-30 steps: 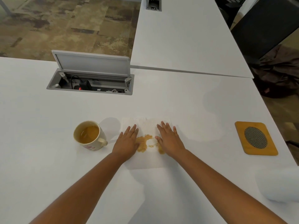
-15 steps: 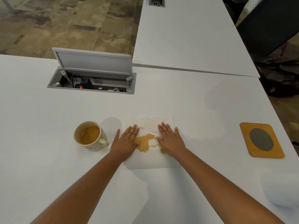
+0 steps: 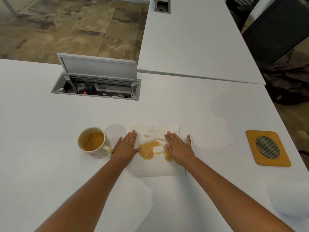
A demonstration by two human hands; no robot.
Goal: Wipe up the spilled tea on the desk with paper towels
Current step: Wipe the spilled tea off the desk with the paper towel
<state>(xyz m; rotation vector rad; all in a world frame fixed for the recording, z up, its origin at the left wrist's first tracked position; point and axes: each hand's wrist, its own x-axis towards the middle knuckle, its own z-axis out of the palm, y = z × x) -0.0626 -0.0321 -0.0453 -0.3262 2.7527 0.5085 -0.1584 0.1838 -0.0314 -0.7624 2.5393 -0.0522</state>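
A white paper towel (image 3: 155, 168) lies flat on the white desk (image 3: 50, 124) in front of me. An amber tea stain (image 3: 148, 149) has soaked through its middle. My left hand (image 3: 124, 148) presses flat on the towel's left edge, fingers straight. On the towel's right part my right hand (image 3: 179, 147) presses down flat, covering part of the stain. A white mug (image 3: 94, 142) holding tea stands just left of my left hand, its handle almost touching my wrist.
An open cable box (image 3: 97, 88) with a raised grey lid is sunk into the desk behind the mug. A yellow coaster (image 3: 267, 148) with a mesh disc lies at the right. A white paper towel roll (image 3: 291, 200) sits at the lower right edge.
The tea stain on the towel has spread larger between my hands. Both hands stay pressed flat, with the left shifted slightly outward to the towel's edge.
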